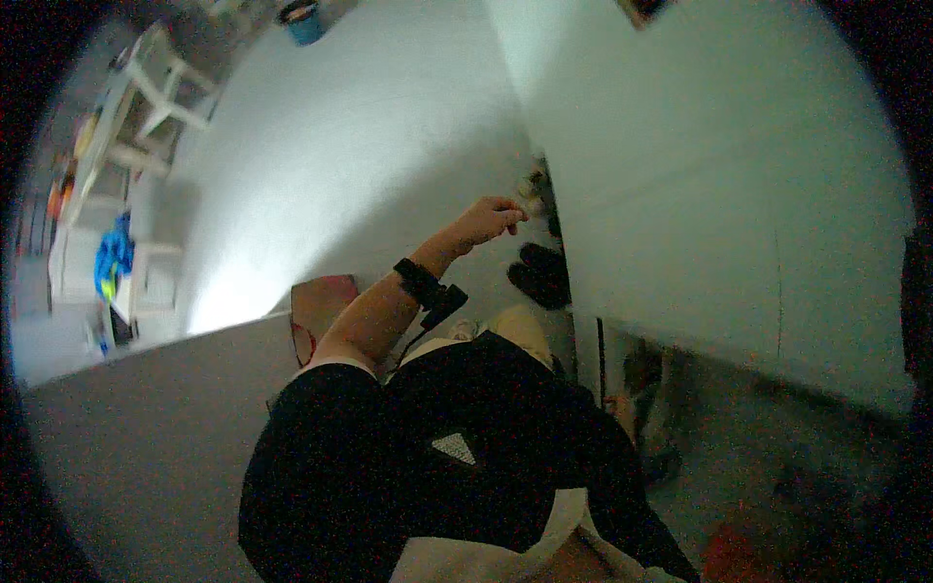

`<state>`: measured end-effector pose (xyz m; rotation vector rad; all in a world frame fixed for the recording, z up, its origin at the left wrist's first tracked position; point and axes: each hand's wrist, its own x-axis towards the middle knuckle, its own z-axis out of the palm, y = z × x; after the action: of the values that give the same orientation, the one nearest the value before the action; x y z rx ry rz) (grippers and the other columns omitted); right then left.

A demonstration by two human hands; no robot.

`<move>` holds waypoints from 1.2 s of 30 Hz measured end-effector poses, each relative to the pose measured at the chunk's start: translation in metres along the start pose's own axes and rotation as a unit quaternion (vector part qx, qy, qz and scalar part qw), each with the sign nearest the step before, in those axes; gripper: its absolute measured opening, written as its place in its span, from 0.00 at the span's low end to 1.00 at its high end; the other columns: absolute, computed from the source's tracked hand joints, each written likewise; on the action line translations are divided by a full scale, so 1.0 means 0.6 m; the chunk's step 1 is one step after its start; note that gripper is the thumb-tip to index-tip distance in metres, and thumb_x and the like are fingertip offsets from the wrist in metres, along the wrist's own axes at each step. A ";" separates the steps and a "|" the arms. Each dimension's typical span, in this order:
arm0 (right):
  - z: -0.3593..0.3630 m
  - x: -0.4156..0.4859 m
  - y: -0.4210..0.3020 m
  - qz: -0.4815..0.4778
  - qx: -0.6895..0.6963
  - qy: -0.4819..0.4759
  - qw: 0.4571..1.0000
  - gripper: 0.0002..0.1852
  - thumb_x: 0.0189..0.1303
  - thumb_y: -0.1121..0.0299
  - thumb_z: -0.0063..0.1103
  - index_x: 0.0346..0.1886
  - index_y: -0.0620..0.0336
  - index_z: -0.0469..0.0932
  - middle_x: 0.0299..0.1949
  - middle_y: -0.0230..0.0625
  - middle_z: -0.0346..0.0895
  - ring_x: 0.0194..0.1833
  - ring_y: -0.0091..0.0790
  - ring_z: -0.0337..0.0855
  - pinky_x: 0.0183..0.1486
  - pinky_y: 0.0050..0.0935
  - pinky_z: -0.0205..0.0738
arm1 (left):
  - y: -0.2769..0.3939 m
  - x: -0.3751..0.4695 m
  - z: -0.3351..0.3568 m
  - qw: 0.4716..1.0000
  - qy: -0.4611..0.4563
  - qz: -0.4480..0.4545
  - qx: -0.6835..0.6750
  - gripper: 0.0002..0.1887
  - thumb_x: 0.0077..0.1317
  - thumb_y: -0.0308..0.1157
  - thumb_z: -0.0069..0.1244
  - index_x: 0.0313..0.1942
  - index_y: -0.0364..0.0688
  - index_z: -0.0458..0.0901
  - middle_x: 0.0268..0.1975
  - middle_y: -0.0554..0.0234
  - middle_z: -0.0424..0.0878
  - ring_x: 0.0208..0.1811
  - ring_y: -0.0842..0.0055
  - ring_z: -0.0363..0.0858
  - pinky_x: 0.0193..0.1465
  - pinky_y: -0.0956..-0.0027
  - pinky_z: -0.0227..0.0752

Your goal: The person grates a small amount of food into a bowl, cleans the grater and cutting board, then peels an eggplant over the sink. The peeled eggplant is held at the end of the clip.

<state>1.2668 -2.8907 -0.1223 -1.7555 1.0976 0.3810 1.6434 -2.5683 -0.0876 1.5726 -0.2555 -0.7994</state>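
My left hand (492, 220) reaches forward over the floor, its fingers loosely bent and slightly apart, with nothing visible in them. A black strap with a small device (431, 293) is around my left forearm, and a cable runs from it. Ahead of the hand, light-coloured footwear (534, 187) lies by the base of the wall. Nearer to me are dark shoes (541, 275). My right hand (619, 408) is dim and partly hidden beside my black sleeve, near a dark upright edge (601, 358). Whether it grips anything cannot be made out.
A pale wall (700, 189) rises along the right. A grey panel (160, 423) spans the lower left, with a reddish-brown object (321, 295) beside my arm. White chairs (166, 98), a blue cloth (114, 251) and a blue bucket (305, 28) stand farther off. The lower right is dark.
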 end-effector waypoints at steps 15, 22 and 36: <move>0.570 0.504 -1.198 -0.367 -0.301 -0.250 0.844 0.23 0.70 0.47 0.49 0.29 0.55 0.80 0.15 0.22 0.59 0.18 0.18 0.58 0.19 0.24 0.53 | -0.046 -0.272 -0.605 0.782 0.590 -0.086 -0.183 0.17 0.69 0.42 0.49 0.49 0.39 0.83 0.33 0.67 0.81 0.28 0.86 0.69 0.31 0.77 0.64; 1.216 0.130 -1.369 -0.561 -0.289 -0.494 0.598 0.19 0.72 0.51 0.49 0.30 0.53 0.78 0.18 0.17 0.59 0.20 0.15 0.57 0.22 0.19 0.52 | -0.176 -0.467 -0.731 0.604 0.730 -0.040 -0.318 0.14 0.71 0.37 0.48 0.46 0.38 0.84 0.29 0.68 0.81 0.23 0.88 0.67 0.25 0.80 0.62; 1.849 -0.235 -1.486 -0.268 -0.333 -0.654 0.624 0.20 0.73 0.53 0.48 0.32 0.60 0.76 0.15 0.16 0.53 0.17 0.13 0.50 0.19 0.18 0.45 | -0.185 -0.828 -1.236 0.442 0.762 0.214 -0.422 0.14 0.73 0.36 0.47 0.50 0.35 0.79 0.31 0.70 0.78 0.30 0.88 0.71 0.34 0.82 0.67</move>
<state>2.1599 -1.7774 -0.0242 -1.6042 -0.7261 1.4880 1.7072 -1.6720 -0.0484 0.6167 0.9473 1.0051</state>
